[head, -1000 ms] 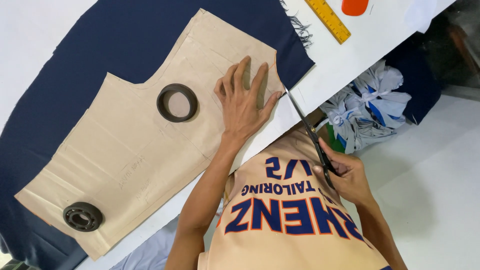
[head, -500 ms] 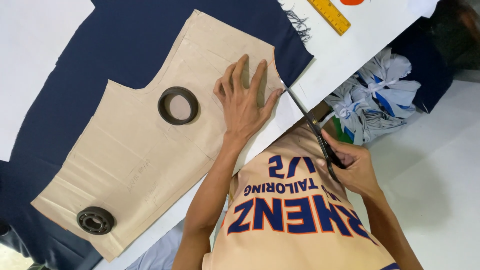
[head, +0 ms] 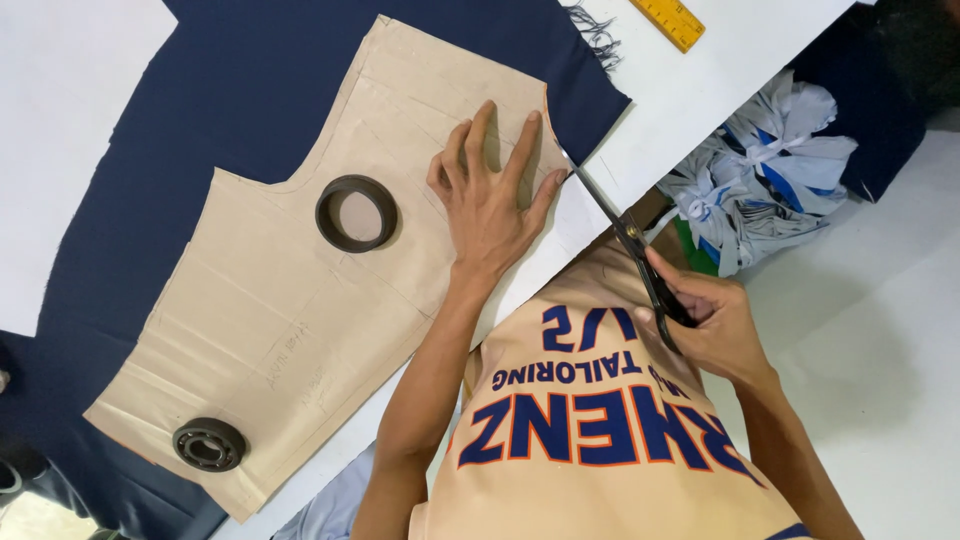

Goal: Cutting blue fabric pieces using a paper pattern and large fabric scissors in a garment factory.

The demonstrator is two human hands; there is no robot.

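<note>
Both hands are at work along the right edge of a tan paper pattern (head: 300,300). Farthest left, a sheet of navy cloth (head: 200,110) lies on the white tabletop (head: 60,120); its lower end runs out of view at the bottom left corner, where some dark objects are too cut off to identify. On the cloth lies the pattern, weighted by a metal bearing (head: 208,444) near its lower left corner and a dark ring (head: 356,213) near its middle. Faint pencil marks on the paper are too small to read.

Next comes the left hand (head: 490,205), pressed flat with fingers spread on the pattern's upper right part, holding nothing. Just beside its little finger sits the tip of the scissors (head: 625,240), at the cloth's edge by the pattern; whether the blades are open or shut cannot be told, since they look like one thin dark line. Frayed threads hang off the cloth's top right corner, near a yellow ruler (head: 672,20), which the top edge cuts off.

The right hand (head: 715,325) is closed around the scissor handles, hiding them, off the tabletop's edge above the person's tan shirt. Further right, a bundle of white and blue cloth scraps (head: 770,170) lies on the floor beside a dark shape that is hard to make out.
</note>
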